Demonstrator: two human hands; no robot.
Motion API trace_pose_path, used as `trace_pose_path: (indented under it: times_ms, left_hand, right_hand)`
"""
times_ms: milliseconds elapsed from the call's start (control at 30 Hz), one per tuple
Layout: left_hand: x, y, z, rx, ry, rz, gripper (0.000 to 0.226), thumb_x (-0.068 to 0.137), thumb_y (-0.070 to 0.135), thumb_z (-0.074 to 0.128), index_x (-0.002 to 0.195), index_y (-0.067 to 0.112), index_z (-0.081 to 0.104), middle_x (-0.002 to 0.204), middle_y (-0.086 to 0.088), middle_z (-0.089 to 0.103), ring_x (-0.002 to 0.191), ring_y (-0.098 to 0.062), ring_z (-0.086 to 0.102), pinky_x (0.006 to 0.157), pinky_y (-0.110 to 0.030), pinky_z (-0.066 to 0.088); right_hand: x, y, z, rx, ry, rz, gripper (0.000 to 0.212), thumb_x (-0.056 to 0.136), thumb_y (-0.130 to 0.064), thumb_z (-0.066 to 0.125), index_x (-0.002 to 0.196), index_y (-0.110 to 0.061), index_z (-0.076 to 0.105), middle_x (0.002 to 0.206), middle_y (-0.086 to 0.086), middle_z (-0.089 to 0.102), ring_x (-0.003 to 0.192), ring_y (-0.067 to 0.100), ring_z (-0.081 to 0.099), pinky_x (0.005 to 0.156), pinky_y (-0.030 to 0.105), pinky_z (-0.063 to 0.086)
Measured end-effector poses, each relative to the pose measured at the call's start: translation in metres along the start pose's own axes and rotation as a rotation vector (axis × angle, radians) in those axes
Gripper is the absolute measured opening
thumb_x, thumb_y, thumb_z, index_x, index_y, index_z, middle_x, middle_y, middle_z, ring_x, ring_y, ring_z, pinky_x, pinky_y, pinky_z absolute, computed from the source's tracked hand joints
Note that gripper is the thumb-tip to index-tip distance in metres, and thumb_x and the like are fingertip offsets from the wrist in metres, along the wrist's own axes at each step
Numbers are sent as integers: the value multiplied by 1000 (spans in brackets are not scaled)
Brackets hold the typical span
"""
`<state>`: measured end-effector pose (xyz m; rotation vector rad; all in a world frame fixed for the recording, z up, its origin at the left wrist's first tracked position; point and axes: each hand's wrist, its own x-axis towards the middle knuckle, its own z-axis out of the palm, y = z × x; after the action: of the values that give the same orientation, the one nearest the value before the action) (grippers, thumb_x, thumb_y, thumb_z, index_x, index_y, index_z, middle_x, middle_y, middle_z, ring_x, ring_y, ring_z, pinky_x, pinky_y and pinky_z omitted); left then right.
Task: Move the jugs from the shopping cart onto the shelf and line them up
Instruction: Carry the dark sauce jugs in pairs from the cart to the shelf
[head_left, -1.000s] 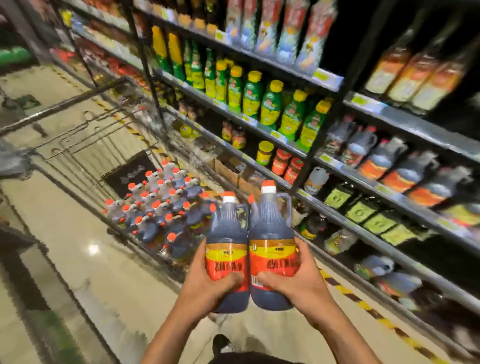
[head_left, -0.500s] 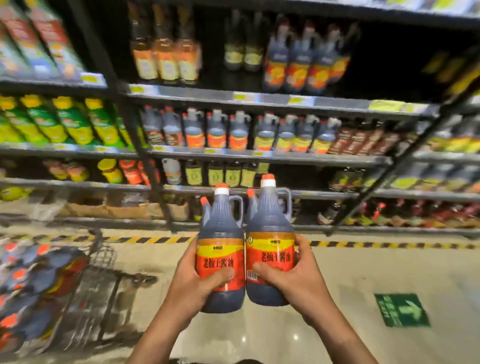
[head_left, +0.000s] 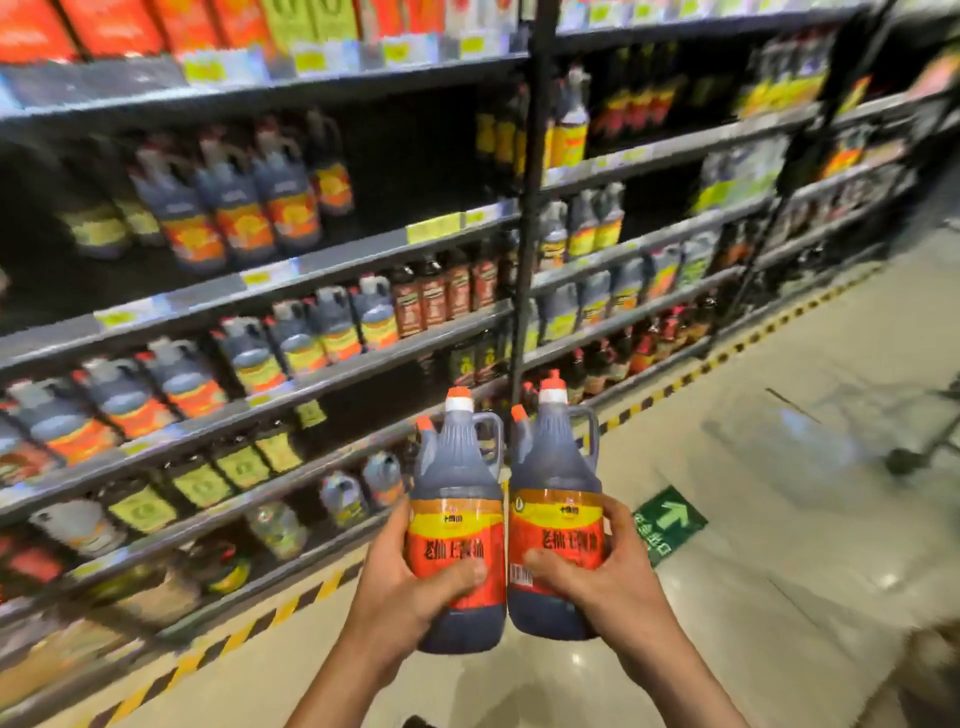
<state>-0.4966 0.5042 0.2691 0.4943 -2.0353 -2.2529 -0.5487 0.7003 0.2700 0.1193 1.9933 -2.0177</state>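
Jugs, two of them, sit upright and side by side, touching: the left jug (head_left: 457, 525) is wrapped low on its label by the left hand (head_left: 410, 582), the right jug (head_left: 556, 519) likewise by the right hand (head_left: 602, 577), thumbs across the fronts and fingers curled behind. The grasp on both looks the same as half a second ago. What has changed is everything beyond the hands. A second ago the cart lay just past the jugs to the left; now it is out of sight, and the shelves (head_left: 322, 270) that faced the hands squarely run off at a slant, up and to the left of them. A row of like jugs (head_left: 234, 208) stands well above the left hand. A green floor arrow (head_left: 670, 519) lies just right of the right hand. My reading: pickup is finished and the carry is under way; setting down and lining up are not yet begun.
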Motion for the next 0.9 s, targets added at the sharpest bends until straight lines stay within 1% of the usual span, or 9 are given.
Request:
trace_pose_path:
  times_ms: [133, 300, 467, 533, 633, 700, 767, 833, 900]
  left_hand:
    - [53, 13, 42, 29, -112, 36, 85, 44, 29, 90, 123, 18, 59, 101, -12, 77, 87, -24, 75, 68, -27, 57]
    - [130, 26, 85, 8, -207, 63, 91, 44, 29, 89, 128, 21, 56, 104, -8, 77, 91, -25, 75, 69, -28, 58]
    - [217, 40, 128, 7, -257, 94, 92, 45, 31, 91, 129, 23, 55, 106, -5, 77, 92, -24, 75, 69, -27, 59]
    - [252, 47, 146, 0, -280, 108, 94, 43, 32, 92, 130, 27, 55, 107, -4, 77, 94, -24, 75, 70, -27, 59]
    - [297, 54, 172, -1, -316, 112, 92, 43, 34, 91, 127, 29, 56, 108, -4, 77, 94, -23, 75, 70, -27, 59]
    - [319, 55, 187, 4, -333, 105, 93, 44, 33, 91, 129, 28, 55, 108, -4, 76, 94, -23, 75, 71, -29, 59]
    - [342, 57, 200, 6, -350, 90, 96, 46, 31, 93, 133, 27, 52, 110, -7, 76, 97, -27, 74, 77, -37, 60]
    - [362, 57, 214, 21, -366, 80, 98, 48, 28, 94, 136, 29, 51, 112, -9, 75, 99, -30, 74, 81, -44, 59]
    - [383, 56, 231, 28, -377, 79, 98, 49, 26, 94, 137, 28, 50, 113, -10, 75, 100, -31, 74, 79, -40, 60]
  right_hand:
    - [38, -14, -36, 26, 60, -16, 83, 47, -18, 92, 119, -25, 50, 94, 1, 78, 83, 16, 76, 63, 22, 58]
    - [105, -38, -69, 41, 99, -64, 79, 50, -15, 90, 118, -22, 51, 91, -4, 78, 78, 15, 76, 61, 21, 57]
    - [177, -64, -101, 18, 123, -74, 86, 52, -19, 95, 125, -24, 49, 100, 1, 77, 88, 19, 76, 69, 27, 60]
    - [206, -74, -115, -5, 132, -77, 86, 55, -15, 95, 126, -25, 48, 103, 2, 77, 91, 21, 76, 72, 30, 61]
    - [244, -79, -134, 6, 174, -71, 82, 59, -7, 95, 125, -24, 49, 100, 1, 78, 89, 19, 76, 69, 27, 60]
    - [264, -82, -145, 38, 197, -66, 85, 54, -13, 97, 124, -23, 50, 99, 2, 78, 89, 20, 76, 68, 27, 60]
    - [285, -88, -157, 67, 193, -57, 93, 46, -22, 96, 127, -21, 49, 103, 6, 77, 92, 26, 76, 72, 32, 61]
    - [308, -92, -171, 78, 178, -55, 93, 47, -25, 96, 127, -24, 50, 105, 6, 77, 93, 27, 76, 73, 36, 62]
    - [333, -94, -187, 87, 166, -68, 94, 47, -28, 97, 128, -25, 50, 105, 6, 76, 93, 27, 76, 74, 36, 62]
